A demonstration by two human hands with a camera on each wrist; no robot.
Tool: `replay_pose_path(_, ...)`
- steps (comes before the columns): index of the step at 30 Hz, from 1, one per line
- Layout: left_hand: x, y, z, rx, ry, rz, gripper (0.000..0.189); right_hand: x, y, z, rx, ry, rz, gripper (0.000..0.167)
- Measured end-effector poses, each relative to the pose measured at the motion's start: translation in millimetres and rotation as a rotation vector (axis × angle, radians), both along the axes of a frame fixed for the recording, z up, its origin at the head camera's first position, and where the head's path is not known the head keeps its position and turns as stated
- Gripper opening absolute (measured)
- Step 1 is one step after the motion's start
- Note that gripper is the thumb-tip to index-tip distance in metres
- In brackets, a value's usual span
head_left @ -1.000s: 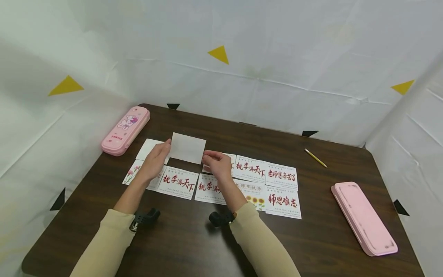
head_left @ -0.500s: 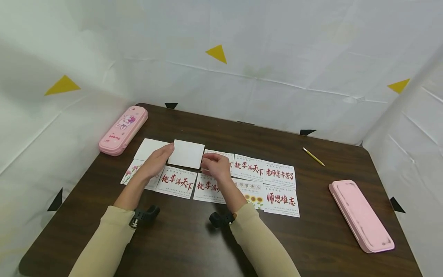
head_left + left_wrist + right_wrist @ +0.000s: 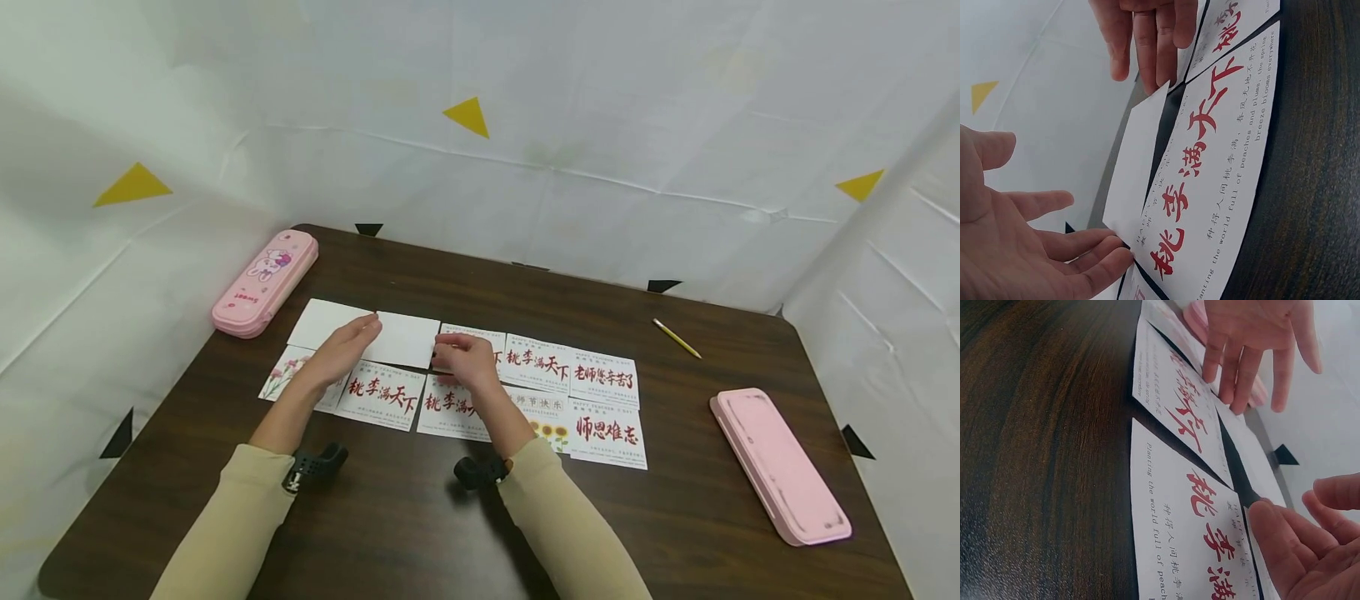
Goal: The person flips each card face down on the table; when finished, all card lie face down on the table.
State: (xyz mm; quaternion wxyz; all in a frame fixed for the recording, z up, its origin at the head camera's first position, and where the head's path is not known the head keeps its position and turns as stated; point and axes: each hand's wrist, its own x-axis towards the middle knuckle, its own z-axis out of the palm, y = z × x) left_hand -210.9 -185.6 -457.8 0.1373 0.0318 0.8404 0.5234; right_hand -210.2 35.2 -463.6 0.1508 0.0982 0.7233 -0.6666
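Note:
A blank white card lies in the back row of cards, between the two hands in the head view. My left hand is at its left edge, fingers extended; in the left wrist view the fingertips touch or nearly touch the card's near corner. At the right edge is my right hand, its fingers loosely bent and nothing visibly pinched. Left of the left hand lies another blank white card. Printed cards with red characters lie in front and to the right, partly covered by the hands.
A pink pencil case with a cartoon print lies at the table's back left. Another pink case is at the right. A yellow pencil lies behind the cards at the right. White sheeting rises behind the dark table.
The blank card has come down from a raised, tilted position to lie flat in the back row. My right hand's fingers have loosened from it; both hands stay at its sides.

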Motion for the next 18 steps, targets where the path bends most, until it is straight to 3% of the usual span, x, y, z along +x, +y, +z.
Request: replay_pose_path(18, 2.1, -2.4, -1.0, -0.023, 0.008, -0.018, 0.067, 0.9, 5.1, -1.9, -0.025, 0.001, 0.03, 0.031)
